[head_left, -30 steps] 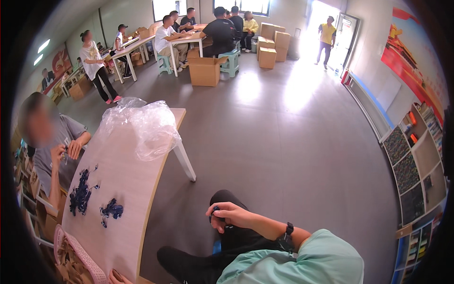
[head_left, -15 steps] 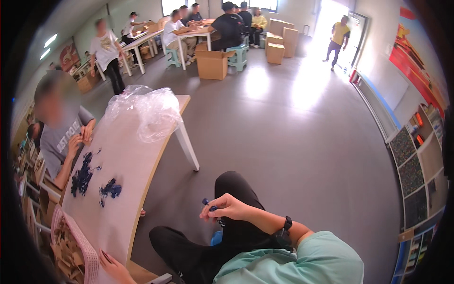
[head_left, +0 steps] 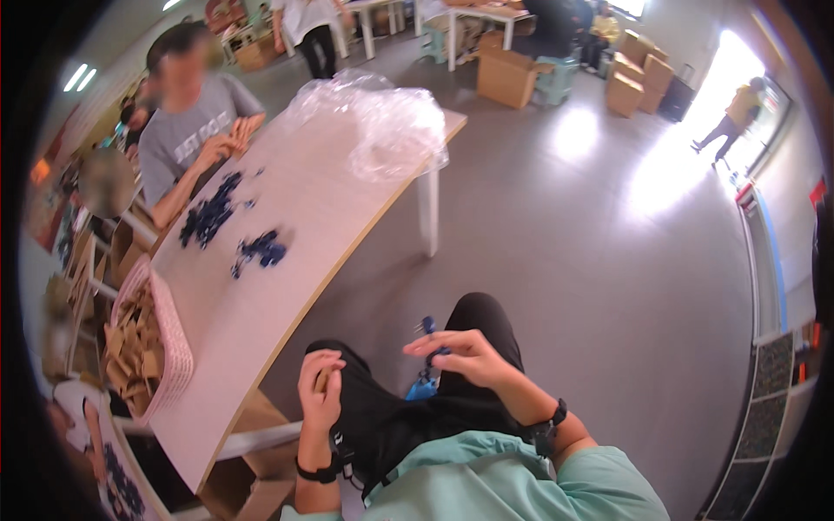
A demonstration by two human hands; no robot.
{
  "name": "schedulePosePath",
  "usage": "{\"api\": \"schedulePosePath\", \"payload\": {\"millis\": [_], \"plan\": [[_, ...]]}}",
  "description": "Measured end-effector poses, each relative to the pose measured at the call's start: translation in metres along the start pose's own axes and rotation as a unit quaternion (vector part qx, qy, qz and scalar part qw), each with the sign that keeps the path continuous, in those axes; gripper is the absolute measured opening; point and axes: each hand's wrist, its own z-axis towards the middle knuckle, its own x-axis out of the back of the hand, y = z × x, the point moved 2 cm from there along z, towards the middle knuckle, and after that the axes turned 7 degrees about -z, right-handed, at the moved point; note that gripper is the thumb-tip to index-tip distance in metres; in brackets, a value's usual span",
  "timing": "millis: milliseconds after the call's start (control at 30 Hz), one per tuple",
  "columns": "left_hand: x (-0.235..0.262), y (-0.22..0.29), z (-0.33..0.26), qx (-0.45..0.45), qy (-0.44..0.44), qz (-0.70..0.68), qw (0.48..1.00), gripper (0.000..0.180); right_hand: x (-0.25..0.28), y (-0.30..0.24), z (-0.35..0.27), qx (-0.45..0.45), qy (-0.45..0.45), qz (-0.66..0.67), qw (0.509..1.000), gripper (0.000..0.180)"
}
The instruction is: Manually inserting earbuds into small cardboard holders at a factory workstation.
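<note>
Above my lap, my left hand (head_left: 321, 387) has its fingers curled around a small folded brown cardboard piece (head_left: 323, 379), which they partly hide. My right hand (head_left: 465, 354) is to its right, pinching a small dark blue item (head_left: 427, 326) whose upper end sticks out above the fingers. The item's exact kind is too small to tell. Below the right hand, between my knees, a bright blue container (head_left: 422, 388) shows in part, with dark blue bits at its top. The two hands are apart.
The table (head_left: 300, 252) on my left bears dark blue piles (head_left: 261, 249), crumpled clear plastic (head_left: 391, 130) and a pink basket (head_left: 178, 347) of brown cardboard pieces. Across it a person in grey (head_left: 187, 130) works with both hands. Cardboard boxes (head_left: 506, 76) stand farther back.
My left hand has come from beside the basket to above my lap, now with a cardboard piece in it. My right hand keeps the dark blue item. The view has swung left.
</note>
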Motion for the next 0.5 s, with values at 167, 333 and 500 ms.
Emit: {"api": "schedulePosePath", "payload": {"millis": [167, 333, 500], "plan": [[0.003, -0.012, -0.005, 0.082, 0.027, -0.08, 0.993, 0.022, 0.013, 0.004, 0.001, 0.002, 0.032, -0.015, 0.999, 0.025], [-0.014, -0.003, -0.003, 0.13, -0.055, -0.135, 0.981, 0.013, 0.003, 0.008, 0.006, 0.025, 0.039, -0.041, 0.998, 0.026], [-0.064, 0.026, 0.012, 0.117, -0.156, -0.156, 0.968, 0.025, -0.029, -0.002, 0.016, 0.024, 0.01, -0.199, 0.98, 0.031]]}}
